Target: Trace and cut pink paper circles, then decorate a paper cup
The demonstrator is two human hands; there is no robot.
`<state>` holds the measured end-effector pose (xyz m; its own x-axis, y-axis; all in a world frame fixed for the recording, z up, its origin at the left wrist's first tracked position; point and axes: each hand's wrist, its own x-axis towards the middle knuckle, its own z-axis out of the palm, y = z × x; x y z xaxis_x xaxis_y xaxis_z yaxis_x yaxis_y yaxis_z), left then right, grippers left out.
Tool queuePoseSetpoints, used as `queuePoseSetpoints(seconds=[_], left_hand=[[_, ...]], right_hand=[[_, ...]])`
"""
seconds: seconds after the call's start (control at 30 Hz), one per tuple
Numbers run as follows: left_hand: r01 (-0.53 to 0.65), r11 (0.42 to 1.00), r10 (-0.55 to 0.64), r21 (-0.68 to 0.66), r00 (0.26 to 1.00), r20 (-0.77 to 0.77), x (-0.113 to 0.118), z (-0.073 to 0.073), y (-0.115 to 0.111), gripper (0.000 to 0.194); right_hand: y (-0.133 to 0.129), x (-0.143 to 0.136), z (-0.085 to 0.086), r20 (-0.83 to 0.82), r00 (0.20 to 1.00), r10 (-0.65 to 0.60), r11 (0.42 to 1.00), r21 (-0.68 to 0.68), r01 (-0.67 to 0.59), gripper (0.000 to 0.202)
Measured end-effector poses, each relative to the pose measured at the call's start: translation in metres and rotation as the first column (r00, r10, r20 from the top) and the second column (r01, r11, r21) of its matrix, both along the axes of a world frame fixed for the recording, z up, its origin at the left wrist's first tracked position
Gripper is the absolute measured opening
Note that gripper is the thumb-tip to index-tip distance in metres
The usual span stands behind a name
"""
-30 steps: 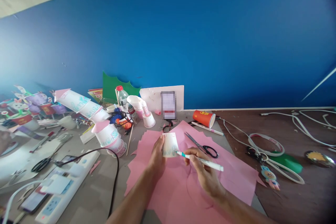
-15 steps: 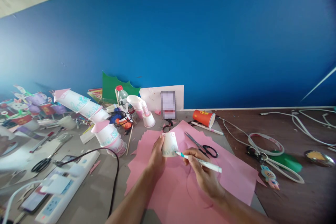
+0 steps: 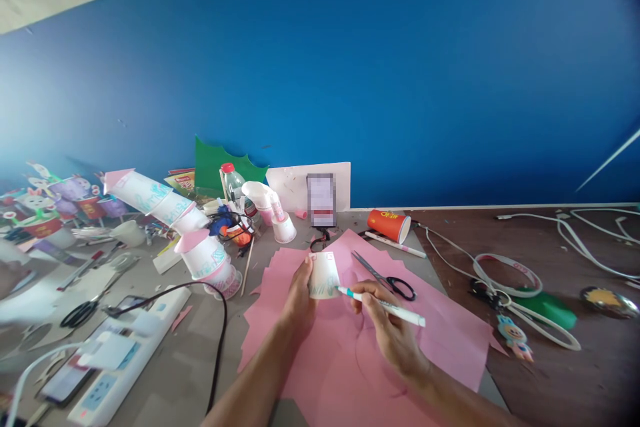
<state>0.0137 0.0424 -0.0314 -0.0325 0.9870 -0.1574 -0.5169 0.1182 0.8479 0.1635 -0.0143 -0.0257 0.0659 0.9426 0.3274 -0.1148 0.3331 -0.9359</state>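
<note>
My left hand (image 3: pixel 300 295) holds a white paper cup (image 3: pixel 324 273) upside down by its left side; the cup bears green strokes low down and small pink marks near its top. My right hand (image 3: pixel 383 320) is closed round a white marker (image 3: pixel 395 311), whose green tip points at the cup's lower right edge. Beneath both hands lies a large pink paper (image 3: pixel 415 347) with jagged edges. Scissors (image 3: pixel 385 277) with black handles rest on the paper, just beyond my right hand.
An orange cup (image 3: pixel 389 225) lies behind the scissors, beside another marker (image 3: pixel 397 244). Decorated white cups (image 3: pixel 207 260) and a bottle (image 3: pixel 233 183) stand left. A power strip (image 3: pixel 130 353) and black cable (image 3: pixel 220 340) are nearer. White cords (image 3: pixel 507 273) lie right.
The marker in my right hand has shifted slightly to the right, its tip now at the cup's edge. My left hand and the cup have barely moved.
</note>
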Motion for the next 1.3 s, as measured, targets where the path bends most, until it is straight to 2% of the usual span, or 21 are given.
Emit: queuePoseSetpoints(seconds=[0.37, 0.57, 0.7, 0.87, 1.03, 1.3], left_hand=[[0.010, 1.000, -0.010, 0.021, 1.000, 0.004, -0.001, 0.001, 0.000, 0.039], [-0.007, 1.000, 0.008, 0.029, 1.000, -0.023, -0.001, 0.001, -0.001, 0.043], [-0.001, 1.000, 0.001, -0.010, 1.000, 0.024, -0.001, -0.002, 0.001, 0.043], [-0.002, 0.999, 0.003, -0.032, 1.000, 0.031, 0.001, 0.001, 0.000, 0.047], [0.001, 1.000, -0.001, 0.017, 1.000, 0.003, 0.000, 0.001, -0.001, 0.053], [0.034, 0.998, -0.033, 0.052, 0.999, -0.021, 0.000, 0.008, -0.004, 0.050]], right_hand=[[-0.001, -0.001, 0.004, 0.034, 0.999, 0.034, 0.999, -0.039, -0.033, 0.039], [-0.004, 0.000, 0.003, 0.024, 0.997, 0.079, 0.996, -0.044, -0.078, 0.037], [0.000, 0.002, -0.001, -0.017, 1.000, 0.003, 1.000, -0.030, -0.003, 0.033], [0.006, 0.003, -0.008, -0.068, 0.994, -0.084, 0.990, -0.122, 0.076, 0.030], [0.004, -0.001, -0.006, -0.113, 0.992, -0.049, 0.988, -0.148, 0.032, 0.034], [0.003, -0.004, -0.004, -0.175, 0.985, -0.002, 0.991, -0.132, -0.021, 0.036]])
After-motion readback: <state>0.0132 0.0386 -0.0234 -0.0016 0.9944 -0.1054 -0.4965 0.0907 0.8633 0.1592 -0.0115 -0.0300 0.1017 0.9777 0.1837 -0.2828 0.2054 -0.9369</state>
